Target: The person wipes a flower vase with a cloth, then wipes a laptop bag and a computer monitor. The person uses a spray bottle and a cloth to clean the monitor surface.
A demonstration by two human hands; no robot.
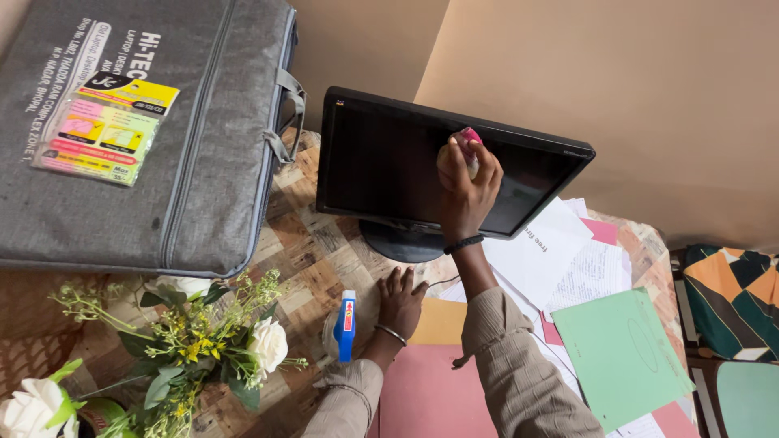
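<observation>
My right hand [466, 182] presses a pink and yellow sponge [468, 146] against the dark screen of a black monitor [381, 162], near the screen's upper middle. A black band sits on that wrist. My left hand [400, 302] rests flat on the patterned tabletop [312, 243], fingers spread, just in front of the monitor's round stand [398, 243]. A bangle circles this wrist. Beside my left hand stands a white spray bottle with a blue top [345, 324].
A grey laptop bag [195, 138] with a pack of sticky notes [105, 130] lies at the left. White flowers with green stems [195, 341] stand at the lower left. Loose papers, pink and green folders [621, 349] cover the table's right side. A beige wall stands behind.
</observation>
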